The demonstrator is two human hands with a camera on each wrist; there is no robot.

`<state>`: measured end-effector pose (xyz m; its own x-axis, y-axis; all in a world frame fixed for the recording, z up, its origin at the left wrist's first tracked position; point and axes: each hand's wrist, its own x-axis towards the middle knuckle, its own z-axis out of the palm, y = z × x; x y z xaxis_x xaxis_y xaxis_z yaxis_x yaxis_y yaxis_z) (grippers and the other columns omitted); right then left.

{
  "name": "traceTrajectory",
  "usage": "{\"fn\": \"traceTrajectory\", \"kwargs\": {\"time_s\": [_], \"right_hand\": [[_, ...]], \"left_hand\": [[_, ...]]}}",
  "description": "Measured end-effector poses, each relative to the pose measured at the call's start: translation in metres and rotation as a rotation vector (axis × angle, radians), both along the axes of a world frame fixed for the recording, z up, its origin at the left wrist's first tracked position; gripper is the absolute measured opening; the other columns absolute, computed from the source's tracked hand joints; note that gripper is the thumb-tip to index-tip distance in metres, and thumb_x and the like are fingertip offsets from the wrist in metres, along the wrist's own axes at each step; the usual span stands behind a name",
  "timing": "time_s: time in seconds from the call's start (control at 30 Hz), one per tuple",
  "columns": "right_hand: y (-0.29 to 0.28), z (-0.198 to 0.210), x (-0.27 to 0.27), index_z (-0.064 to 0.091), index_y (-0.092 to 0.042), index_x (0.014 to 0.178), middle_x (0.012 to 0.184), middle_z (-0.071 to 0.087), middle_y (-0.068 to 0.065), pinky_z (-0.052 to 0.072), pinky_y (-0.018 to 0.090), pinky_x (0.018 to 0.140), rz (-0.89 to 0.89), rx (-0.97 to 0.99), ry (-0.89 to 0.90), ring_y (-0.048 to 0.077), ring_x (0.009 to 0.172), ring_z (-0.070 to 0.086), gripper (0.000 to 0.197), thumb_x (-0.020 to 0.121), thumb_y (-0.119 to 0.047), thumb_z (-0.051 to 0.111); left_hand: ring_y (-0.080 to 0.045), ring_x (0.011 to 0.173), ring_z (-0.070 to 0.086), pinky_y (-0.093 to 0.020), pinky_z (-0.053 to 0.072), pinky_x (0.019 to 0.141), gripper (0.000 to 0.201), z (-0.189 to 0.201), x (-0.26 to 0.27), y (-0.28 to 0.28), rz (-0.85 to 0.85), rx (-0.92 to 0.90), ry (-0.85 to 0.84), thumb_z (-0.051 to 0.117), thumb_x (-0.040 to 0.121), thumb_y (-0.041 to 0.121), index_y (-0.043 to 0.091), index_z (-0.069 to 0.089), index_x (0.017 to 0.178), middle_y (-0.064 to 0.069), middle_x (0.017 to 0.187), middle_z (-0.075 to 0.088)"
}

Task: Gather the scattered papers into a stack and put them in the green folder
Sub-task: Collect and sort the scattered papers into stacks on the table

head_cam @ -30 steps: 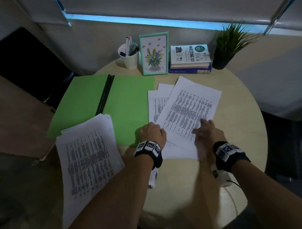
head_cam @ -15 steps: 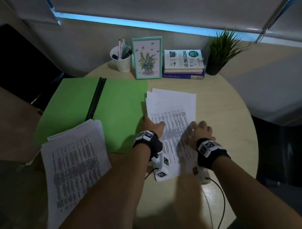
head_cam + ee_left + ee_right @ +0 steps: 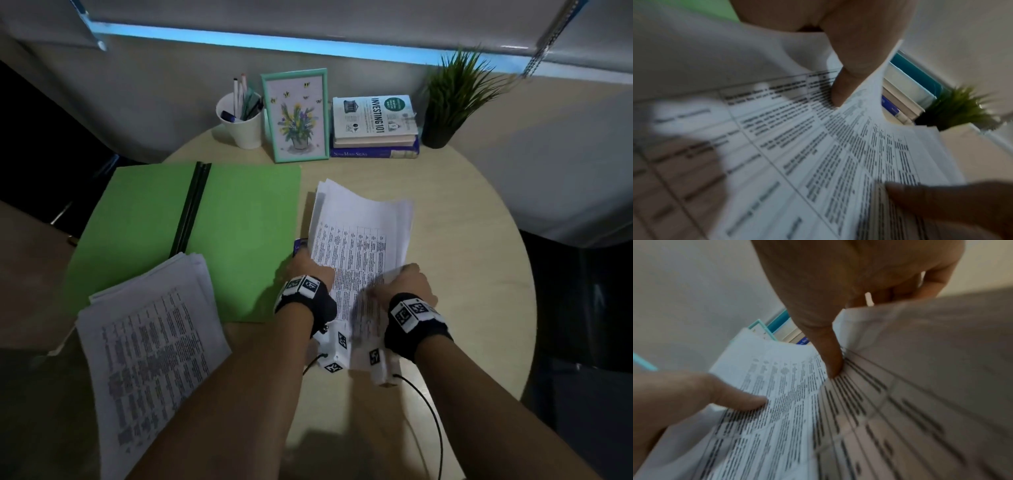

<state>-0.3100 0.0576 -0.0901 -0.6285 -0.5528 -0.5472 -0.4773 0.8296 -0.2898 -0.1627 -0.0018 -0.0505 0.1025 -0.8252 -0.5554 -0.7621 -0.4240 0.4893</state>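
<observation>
A green folder (image 3: 239,240) lies open on the round table, left of centre. A bundle of printed papers (image 3: 359,236) is lifted off the table to its right, far end sagging. My left hand (image 3: 310,269) grips the bundle's left edge, thumb on the print (image 3: 840,91). My right hand (image 3: 402,281) grips its right edge, thumb pressing the top sheet (image 3: 830,360). The papers (image 3: 818,162) fill both wrist views, as do the papers (image 3: 818,418). A second stack of papers (image 3: 150,342) overlaps the folder's near left corner and overhangs the table edge.
Along the back stand a white pen cup (image 3: 241,123), a framed flower picture (image 3: 298,114), stacked books (image 3: 375,126) and a potted plant (image 3: 448,99). Bare table (image 3: 472,274) lies right of the hands. A small blue object (image 3: 299,245) shows by my left hand.
The spread sheets on the right were pulled together into one bundle, squared up, and are now lifted off the table between both hands. The left stack stayed put.
</observation>
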Motion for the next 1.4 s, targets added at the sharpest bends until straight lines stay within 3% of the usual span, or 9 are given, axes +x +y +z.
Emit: {"fn": "traceTrajectory", "kwargs": {"time_s": [0.07,0.2,0.4,0.73,0.97,1.1,1.2,1.27,1.4], "right_hand": [[0.005,-0.001,0.001,0.056,-0.018,0.107,0.107,0.061,0.006,0.044,0.042,0.094,0.018,-0.016,0.02,0.03,0.101,0.059,0.054,0.066,-0.05,0.074],[0.017,0.005,0.0,0.059,-0.013,0.103,0.097,0.064,0.008,0.049,0.032,0.076,-0.016,-0.2,-0.068,0.029,0.082,0.059,0.03,0.082,-0.033,0.062],[0.035,0.03,0.006,0.049,-0.012,0.121,0.1,0.062,0.007,0.058,0.041,0.076,-0.059,-0.468,-0.275,0.028,0.086,0.064,0.045,0.085,-0.029,0.07],[0.047,0.057,0.063,0.045,-0.012,0.122,0.102,0.061,0.008,0.052,0.031,0.069,0.037,-0.531,-0.352,0.026,0.082,0.062,0.038,0.089,-0.021,0.061],[0.038,0.057,0.159,0.034,-0.016,0.133,0.103,0.059,0.01,0.051,0.038,0.078,0.26,-0.438,-0.376,0.029,0.086,0.059,0.048,0.091,-0.017,0.057],[0.039,0.049,0.22,0.038,-0.014,0.128,0.103,0.063,0.018,0.042,0.033,0.067,0.372,-0.391,-0.364,0.029,0.078,0.054,0.034,0.095,-0.015,0.048],[0.043,0.043,0.256,0.034,-0.013,0.13,0.09,0.057,0.013,0.042,0.034,0.066,0.44,-0.317,-0.376,0.029,0.075,0.053,0.035,0.096,-0.014,0.043],[0.047,0.037,0.274,0.035,-0.011,0.124,0.088,0.056,0.009,0.044,0.035,0.068,0.465,-0.264,-0.382,0.03,0.079,0.055,0.031,0.094,-0.014,0.043],[0.053,0.027,0.295,0.046,-0.013,0.123,0.124,0.048,0.014,0.041,0.042,0.091,0.411,-0.257,-0.135,0.034,0.113,0.046,0.032,0.094,-0.025,0.041]], "left_hand": [[-0.025,0.079,0.062,-0.028,0.051,0.073,0.019,-0.003,0.006,0.004,0.012,0.008,0.054,0.055,0.088,0.018,0.017,0.058,0.107,-0.005,0.105,0.068],[-0.027,0.117,0.058,-0.032,0.043,0.094,0.044,0.005,0.02,0.013,0.059,0.053,0.21,0.06,0.094,0.035,0.011,0.054,0.131,-0.005,0.132,0.06],[-0.032,0.141,0.03,-0.04,0.029,0.111,0.082,0.028,0.045,0.03,0.097,0.044,0.249,0.055,0.092,0.051,0.005,0.02,0.151,-0.012,0.157,0.026],[-0.03,0.139,0.035,-0.043,0.03,0.114,0.079,0.037,0.115,0.056,0.243,-0.083,0.362,0.063,0.088,0.047,0.01,0.028,0.149,-0.008,0.153,0.035],[-0.02,0.104,0.06,-0.027,0.042,0.087,0.037,0.033,0.226,0.08,0.32,-0.169,0.293,0.066,0.09,0.03,0.014,0.061,0.123,0.003,0.115,0.065],[-0.028,0.111,0.061,-0.035,0.046,0.096,0.05,0.015,0.293,0.095,0.413,-0.126,0.172,0.069,0.084,0.042,0.011,0.063,0.123,-0.002,0.121,0.065],[-0.029,0.101,0.065,-0.044,0.052,0.093,0.035,-0.002,0.33,0.105,0.466,-0.129,0.147,0.07,0.085,0.035,0.012,0.07,0.111,-0.005,0.111,0.071],[-0.029,0.096,0.066,-0.045,0.053,0.091,0.028,-0.014,0.347,0.112,0.5,-0.13,0.149,0.07,0.086,0.03,0.013,0.07,0.108,-0.006,0.106,0.072],[-0.03,0.096,0.063,-0.045,0.052,0.091,0.034,-0.034,0.367,0.119,0.579,-0.143,0.089,0.073,0.078,0.032,0.021,0.058,0.107,-0.008,0.114,0.066]]}}
